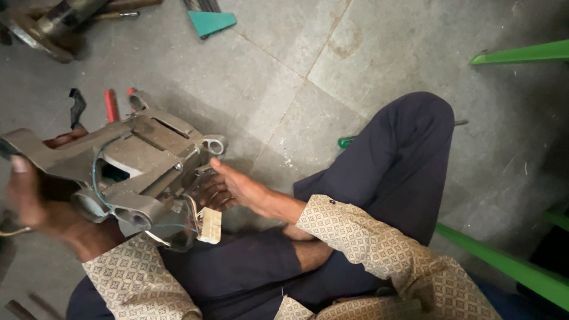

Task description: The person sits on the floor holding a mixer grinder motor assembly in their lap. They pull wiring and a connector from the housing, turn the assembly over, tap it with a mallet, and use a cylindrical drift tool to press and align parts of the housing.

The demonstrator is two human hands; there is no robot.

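A grey metal electric motor (133, 163) with mounting lugs, thin blue wires and a white plastic connector (209, 225) hangs above my lap. My left hand (35, 204) grips its left end from below, fingers wrapped round the housing. My right hand (228, 186) rests against the motor's right side, fingers spread and touching the casing near the wires. I sit cross-legged on a stone floor in dark trousers (391, 172) and a patterned shirt.
Red-handled tools (111, 104) lie on the floor behind the motor. A teal triangular piece (211, 22) and a metal part (44, 24) lie at the top left. Green bars (515, 54) cross the right side, another green bar (504, 264) lower down. A green-handled tool (347, 141) pokes out by my knee.
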